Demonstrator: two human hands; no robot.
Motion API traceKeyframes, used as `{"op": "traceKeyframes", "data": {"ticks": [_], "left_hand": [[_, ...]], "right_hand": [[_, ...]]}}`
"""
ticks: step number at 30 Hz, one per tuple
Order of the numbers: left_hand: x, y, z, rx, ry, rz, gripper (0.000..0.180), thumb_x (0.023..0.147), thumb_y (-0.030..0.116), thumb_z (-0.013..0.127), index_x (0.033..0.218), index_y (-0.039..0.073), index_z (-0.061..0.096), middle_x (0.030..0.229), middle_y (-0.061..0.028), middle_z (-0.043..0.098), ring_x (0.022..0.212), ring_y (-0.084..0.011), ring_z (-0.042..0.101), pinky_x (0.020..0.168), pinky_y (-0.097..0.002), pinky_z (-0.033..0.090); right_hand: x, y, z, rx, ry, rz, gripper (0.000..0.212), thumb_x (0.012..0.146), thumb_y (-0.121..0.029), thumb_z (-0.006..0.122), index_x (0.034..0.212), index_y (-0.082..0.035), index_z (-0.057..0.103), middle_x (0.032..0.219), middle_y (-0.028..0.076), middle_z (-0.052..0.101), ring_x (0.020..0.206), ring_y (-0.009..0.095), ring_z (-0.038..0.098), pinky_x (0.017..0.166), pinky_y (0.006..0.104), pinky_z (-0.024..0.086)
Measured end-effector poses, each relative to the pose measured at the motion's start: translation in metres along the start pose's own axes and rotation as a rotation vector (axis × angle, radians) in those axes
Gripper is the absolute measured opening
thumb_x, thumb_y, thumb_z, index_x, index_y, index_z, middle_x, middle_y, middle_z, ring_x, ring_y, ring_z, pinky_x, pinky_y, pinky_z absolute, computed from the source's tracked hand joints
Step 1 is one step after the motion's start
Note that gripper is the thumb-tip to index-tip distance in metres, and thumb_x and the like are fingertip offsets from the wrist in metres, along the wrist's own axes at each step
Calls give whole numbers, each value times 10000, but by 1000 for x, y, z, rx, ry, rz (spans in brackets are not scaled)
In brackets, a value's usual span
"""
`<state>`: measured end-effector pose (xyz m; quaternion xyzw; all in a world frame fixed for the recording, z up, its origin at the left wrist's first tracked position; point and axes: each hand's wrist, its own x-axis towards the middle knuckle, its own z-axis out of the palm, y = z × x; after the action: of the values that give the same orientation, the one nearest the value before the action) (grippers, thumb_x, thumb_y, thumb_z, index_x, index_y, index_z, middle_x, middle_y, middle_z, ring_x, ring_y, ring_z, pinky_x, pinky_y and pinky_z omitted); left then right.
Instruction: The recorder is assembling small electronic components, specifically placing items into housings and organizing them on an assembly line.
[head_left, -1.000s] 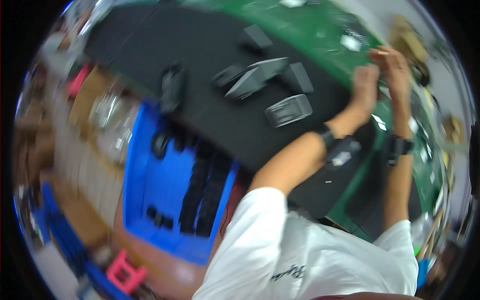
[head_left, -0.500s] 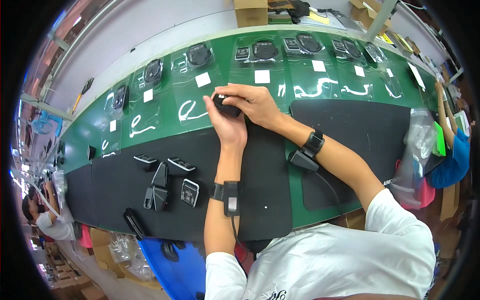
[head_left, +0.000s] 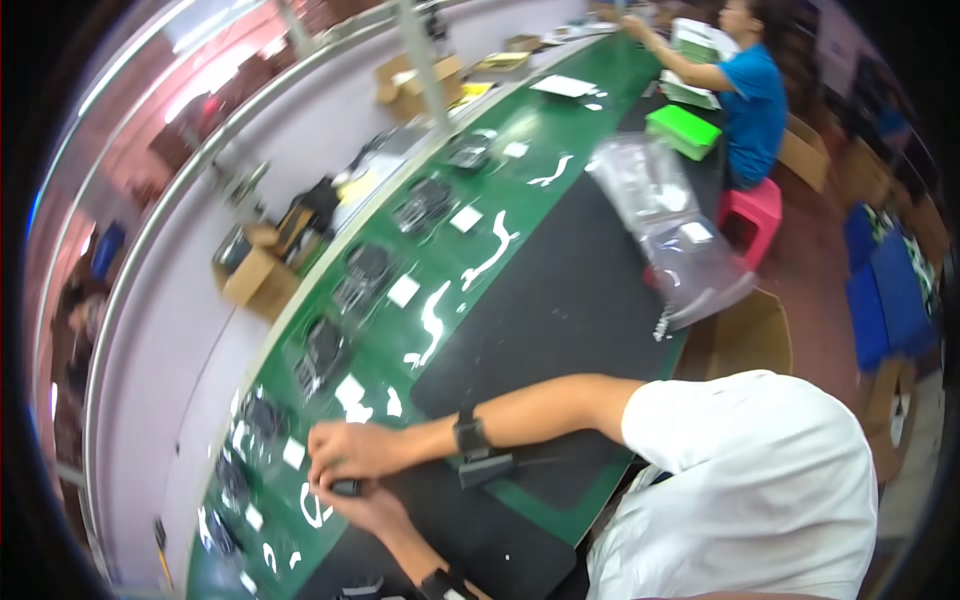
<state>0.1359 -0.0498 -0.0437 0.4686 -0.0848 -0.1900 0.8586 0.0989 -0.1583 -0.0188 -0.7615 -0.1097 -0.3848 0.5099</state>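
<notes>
Along the curved green table, bagged black parts lay in a row with white slips beside them, and a black mat covered its near side. A clear plastic bag sat at the mat's far edge. Near the lower left, the right hand and left hand met over a small black part; both grips were closed on it. It looked light, rigid and smooth, likely best pinched by its side edges with the fingertips.
</notes>
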Motion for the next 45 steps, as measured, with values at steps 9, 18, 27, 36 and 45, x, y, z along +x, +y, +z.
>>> {"op": "traceKeyframes", "data": {"ticks": [9,18,27,36,45], "left_hand": [[-3,-4,9,42,-108,16,527,1028,498,348,1359,95,423,1303,-79,507,1201,-195,531,938,-305,491],[0,2,6,56,-98,-18,570,1003,535,397,1341,78,447,1283,-92,507,1141,-202,548,873,-289,480],[-15,3,51,-14,34,45,441,964,478,502,947,41,558,937,-134,606,806,-256,565,743,-364,472],[-13,-10,33,6,-103,7,517,942,508,525,1165,42,498,1080,-139,575,961,-242,567,805,-324,478],[45,-15,-6,97,-381,10,499,976,513,452,974,19,530,833,-104,597,771,-221,562,690,-329,455]], "right_hand": [[-3,5,-3,12,91,-10,139,763,-215,736,837,-97,739,884,48,559,847,210,595,694,333,484],[5,10,-5,156,72,61,151,724,-192,779,804,-75,727,892,59,586,785,188,622,663,308,496],[-9,19,-8,-175,8,-270,327,995,-301,527,951,-44,725,1021,131,696,963,321,650,805,373,528],[-79,-99,-36,-409,-118,-181,556,931,-469,556,1290,-45,559,1191,184,624,1051,362,601,835,445,496],[-370,-260,-165,-253,-148,1156,249,966,-187,570,1105,-5,669,1113,155,664,1058,260,627,908,369,501]]}}
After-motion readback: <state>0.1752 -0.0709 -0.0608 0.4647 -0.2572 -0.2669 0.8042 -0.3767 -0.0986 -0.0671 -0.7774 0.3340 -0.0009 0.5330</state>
